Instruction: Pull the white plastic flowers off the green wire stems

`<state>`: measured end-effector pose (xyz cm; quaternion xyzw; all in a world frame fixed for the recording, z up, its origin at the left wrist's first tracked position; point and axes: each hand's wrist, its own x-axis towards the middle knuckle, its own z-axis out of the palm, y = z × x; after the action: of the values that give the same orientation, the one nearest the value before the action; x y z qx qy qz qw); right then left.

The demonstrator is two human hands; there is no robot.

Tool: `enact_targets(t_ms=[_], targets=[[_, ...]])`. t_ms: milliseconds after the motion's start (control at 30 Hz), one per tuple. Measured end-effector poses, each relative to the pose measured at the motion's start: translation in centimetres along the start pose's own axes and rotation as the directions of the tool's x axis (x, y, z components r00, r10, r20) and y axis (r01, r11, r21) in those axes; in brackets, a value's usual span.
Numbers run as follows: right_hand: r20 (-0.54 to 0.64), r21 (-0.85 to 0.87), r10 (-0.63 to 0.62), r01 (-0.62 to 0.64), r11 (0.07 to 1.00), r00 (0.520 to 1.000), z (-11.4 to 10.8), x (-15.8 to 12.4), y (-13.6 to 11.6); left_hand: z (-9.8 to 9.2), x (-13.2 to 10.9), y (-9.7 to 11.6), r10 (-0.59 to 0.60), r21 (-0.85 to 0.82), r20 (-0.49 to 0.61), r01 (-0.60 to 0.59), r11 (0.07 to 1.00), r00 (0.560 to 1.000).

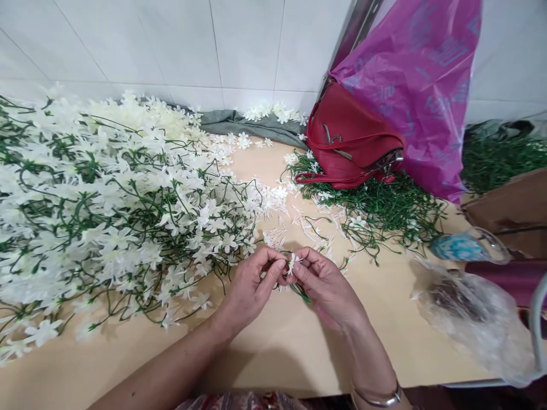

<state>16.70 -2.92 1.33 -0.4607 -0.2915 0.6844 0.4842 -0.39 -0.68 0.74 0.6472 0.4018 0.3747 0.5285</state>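
1 white artificial flower [293, 262] is above the table [384, 319], pinched by the right hand [331, 286]; whether the left hand [255, 280] grasps it, I cannot tell; likely light, flexible; best held at its base.

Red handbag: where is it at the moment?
In the head view, the red handbag is right of centre, beyond the right hand, resting on green stems, with the purple plastic bag on its right.
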Motion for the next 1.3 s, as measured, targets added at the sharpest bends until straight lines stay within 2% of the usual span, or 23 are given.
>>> enact_targets(t_ms=[800, 1033, 1200, 1300], targets=[[0.05, 0.013, -0.009, 0.008, 1.0, 0.999, -0.4, 0.7, 0.5, -0.1, 0.1, -0.3, -0.022, -0.009, 0.031, 0.022, 1.0, 0.999], [0.014, 0.0, -0.027, 0.027, 1.0, 1.0, 0.2, 0.8, 0.5, 0.1, 0.2, -0.5, -0.022, -0.021, 0.01, 0.022, 1.0, 1.0], [-0.03, -0.089, -0.087, 0.084, 0.992, 0.996, 0.8, 0.1, -0.2, 0.1, 0.2, 0.1, -0.026, -0.14, -0.059, 0.017, 0.99, 0.998], [-0.079, -0.271, -0.193, 0.166, 0.948, 0.978, 0.2, -1.0, -2.0, -0.2, 0.3, 1.1, 0.001, -0.246, -0.215, -0.055, 0.968, 0.977]])
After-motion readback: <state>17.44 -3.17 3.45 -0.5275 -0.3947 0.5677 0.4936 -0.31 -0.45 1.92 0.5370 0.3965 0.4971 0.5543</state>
